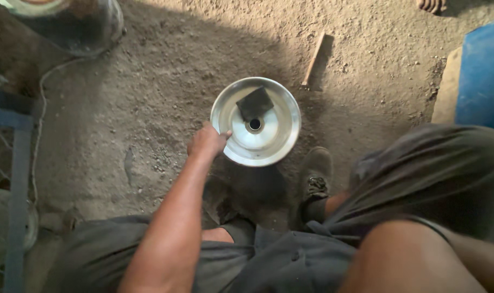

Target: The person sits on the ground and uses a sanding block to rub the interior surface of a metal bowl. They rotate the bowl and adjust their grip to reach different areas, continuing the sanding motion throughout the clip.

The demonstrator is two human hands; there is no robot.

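1. Left hand [206, 142] clamped on near rim of shiny metal wheel rim [274, 146], thumb over the edge
2. Wheel rim lies flat on dirt floor [149, 92], between the person's feet
3. Dark square pad [254, 103] rests inside it, beside centre hole
4. Right hand out of sight, forearm only at lower right
5. Wooden stick [314, 58] just beyond the rim

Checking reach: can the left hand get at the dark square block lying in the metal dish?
Probably yes. The left hand already grips the near rim of the metal dish, and the dark square block lies uncovered inside it, near the centre hole. Nothing stands between them.
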